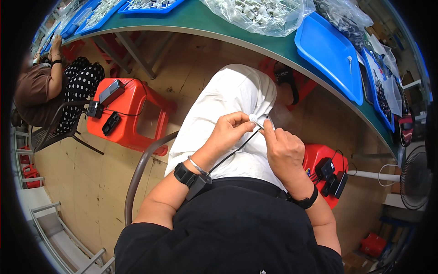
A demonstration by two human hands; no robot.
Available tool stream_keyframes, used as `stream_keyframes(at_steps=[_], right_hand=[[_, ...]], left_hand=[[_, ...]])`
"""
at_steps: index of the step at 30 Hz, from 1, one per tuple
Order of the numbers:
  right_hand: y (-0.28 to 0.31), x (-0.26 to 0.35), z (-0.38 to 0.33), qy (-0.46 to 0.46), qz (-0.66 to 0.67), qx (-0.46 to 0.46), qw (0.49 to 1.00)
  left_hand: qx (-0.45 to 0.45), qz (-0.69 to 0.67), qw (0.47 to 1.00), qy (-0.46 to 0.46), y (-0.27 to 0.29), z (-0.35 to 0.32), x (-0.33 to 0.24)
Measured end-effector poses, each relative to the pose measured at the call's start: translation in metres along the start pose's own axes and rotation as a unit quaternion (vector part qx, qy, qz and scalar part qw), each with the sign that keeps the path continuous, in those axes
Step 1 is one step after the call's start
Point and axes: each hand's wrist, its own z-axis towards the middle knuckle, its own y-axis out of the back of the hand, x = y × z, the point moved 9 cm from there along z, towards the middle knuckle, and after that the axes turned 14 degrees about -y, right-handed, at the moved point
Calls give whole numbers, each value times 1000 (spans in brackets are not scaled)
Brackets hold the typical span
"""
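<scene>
At the centre of the frame both hands meet over the person's lap, which is covered by white cloth trousers (pixel 228 109). The left hand (pixel 228 132) has its fingers curled together, pinching a small white plastic connector piece (pixel 253 119) between thumb and fingertips; the right hand (pixel 284 150) is closed beside it, its thumb and forefinger pressed against the same piece from the right. A thin black cable (pixel 237 150) runs from the connector down toward the left wrist, where a black wristband (pixel 185 175) and a thin silver bracelet (pixel 198 166) sit. Across the top of the frame curves a green-topped work table (pixel 200 18) carrying a flat blue plastic tray (pixel 326 52) at upper right and a clear plastic bag of small white parts (pixel 260 13) at top centre. A red plastic stool (pixel 132 109) holding black devices stands at left, and another person in a brown top (pixel 34 91) sits at the far upper left
</scene>
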Motion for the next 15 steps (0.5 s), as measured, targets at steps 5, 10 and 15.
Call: stream_keyframes(at_steps=[5, 10, 15], right_hand=[[-4, 4, -1, 26, -34, 2, 999], [2, -2, 2, -3, 64, 10, 998], [0, -19, 0, -76, 210, 38, 974]], left_hand=[[7, -7, 1000, 28, 3, -1, 9], [12, 1, 1000, 19, 1, -1, 1], [29, 18, 999, -36, 0, 0, -4]])
